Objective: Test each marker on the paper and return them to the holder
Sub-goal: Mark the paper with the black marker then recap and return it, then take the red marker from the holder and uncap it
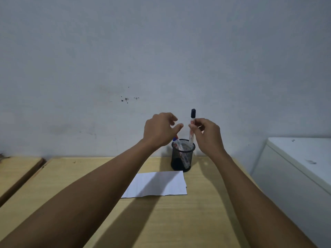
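My right hand (206,133) pinches the dark-capped marker (192,128) upright, cap to the ceiling, its lower end at the rim of the mesh holder (182,156); whether I am lifting it out or returning it I cannot tell; my left hand (159,129) hovers beside, fingers spread and empty; a second marker (177,143) leans inside the holder; the paper (157,183) lies in front of the holder, apparently unmarked; uncapping likely comes next.

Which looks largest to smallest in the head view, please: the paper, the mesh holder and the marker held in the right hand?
1. paper
2. mesh holder
3. marker, held upright in the right hand; slimmest, though about as tall as the holder.
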### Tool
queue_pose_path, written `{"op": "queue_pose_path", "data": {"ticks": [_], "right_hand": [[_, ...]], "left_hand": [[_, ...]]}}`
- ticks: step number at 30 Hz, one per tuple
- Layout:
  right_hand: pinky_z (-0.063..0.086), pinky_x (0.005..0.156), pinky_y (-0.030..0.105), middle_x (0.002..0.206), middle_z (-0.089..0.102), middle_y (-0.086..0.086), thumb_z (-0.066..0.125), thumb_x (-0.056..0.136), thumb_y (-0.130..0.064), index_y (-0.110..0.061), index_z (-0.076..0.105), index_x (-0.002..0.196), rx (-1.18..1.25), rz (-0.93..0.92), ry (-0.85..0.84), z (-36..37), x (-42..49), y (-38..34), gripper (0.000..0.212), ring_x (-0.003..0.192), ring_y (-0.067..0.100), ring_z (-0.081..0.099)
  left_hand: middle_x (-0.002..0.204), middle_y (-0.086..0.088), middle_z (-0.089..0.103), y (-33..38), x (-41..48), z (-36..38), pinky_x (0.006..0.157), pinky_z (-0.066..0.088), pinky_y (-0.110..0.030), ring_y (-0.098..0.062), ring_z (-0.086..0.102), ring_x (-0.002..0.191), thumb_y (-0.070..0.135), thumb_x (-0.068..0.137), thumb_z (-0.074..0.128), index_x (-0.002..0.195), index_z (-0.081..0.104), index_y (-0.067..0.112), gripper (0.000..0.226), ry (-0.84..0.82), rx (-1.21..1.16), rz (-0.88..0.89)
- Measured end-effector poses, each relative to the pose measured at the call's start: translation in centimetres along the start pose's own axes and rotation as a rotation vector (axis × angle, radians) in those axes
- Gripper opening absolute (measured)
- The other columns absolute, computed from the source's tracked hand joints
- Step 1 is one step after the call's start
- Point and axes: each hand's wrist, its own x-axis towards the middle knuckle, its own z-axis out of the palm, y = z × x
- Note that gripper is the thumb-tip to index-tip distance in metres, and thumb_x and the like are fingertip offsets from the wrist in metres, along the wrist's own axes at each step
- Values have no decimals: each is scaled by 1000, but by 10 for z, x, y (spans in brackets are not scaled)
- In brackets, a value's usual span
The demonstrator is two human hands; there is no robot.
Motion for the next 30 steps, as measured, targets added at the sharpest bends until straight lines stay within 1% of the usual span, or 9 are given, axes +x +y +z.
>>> {"op": "queue_pose_path", "data": {"ticks": [3,5,9,11,17,21,25,28,30], "right_hand": [[49,68,12,96,74,6,63,98,-19,-9,71,116,10,79,4,10,1,21,22,78,12,66],[56,78,33,90,70,-4,62,98,-18,-12,64,127,-6,108,-22,17,0,34,29,83,19,68],[57,77,47,84,67,-8,61,99,-21,-23,51,139,-50,125,-110,28,0,54,42,80,20,68],[56,75,44,83,68,-6,62,98,-23,-27,44,145,-71,96,-143,31,-1,59,50,82,22,67],[54,68,40,79,65,0,60,98,-22,-40,40,145,-111,1,-205,34,-1,66,54,75,19,64],[55,72,37,95,62,-8,57,99,-18,-36,51,136,-100,34,-220,37,0,72,42,83,14,61],[51,84,34,119,62,-1,45,104,-22,-29,48,145,-147,52,-224,34,2,68,42,104,18,61],[52,86,36,115,60,1,45,105,-31,-25,49,146,-92,51,-117,24,1,52,41,103,18,59],[52,86,34,113,61,2,49,103,-39,-22,55,140,-1,80,-101,18,1,36,41,101,17,60]], "left_hand": [[110,3,72,-15,11,27,92,49,-45,-23,66,105,56,84,61,118,65,24,47,-115,111,-142],[108,-1,71,-22,15,41,92,47,-44,-28,65,104,56,83,61,115,65,20,48,-162,142,-206],[79,-3,70,-25,22,63,70,50,-35,-27,68,80,55,81,64,84,71,13,43,-175,65,-265],[78,-2,72,-26,24,70,63,49,-30,-23,68,76,53,82,66,84,74,15,38,-159,14,-270],[98,-1,77,-23,25,82,78,60,-40,-18,70,87,35,81,74,98,77,19,24,-66,-186,-257],[91,7,77,-17,29,82,83,57,-44,-12,71,87,37,78,76,92,77,26,18,-22,-294,-266],[86,13,75,-7,34,67,91,51,-49,-9,69,87,43,77,75,87,76,30,17,60,-336,-261],[77,19,70,-2,36,47,92,49,-50,-5,68,85,45,76,75,81,73,35,11,126,-389,-244],[79,14,74,-2,37,27,90,53,-46,-7,71,84,40,74,78,79,73,34,10,172,-579,-272]]}}
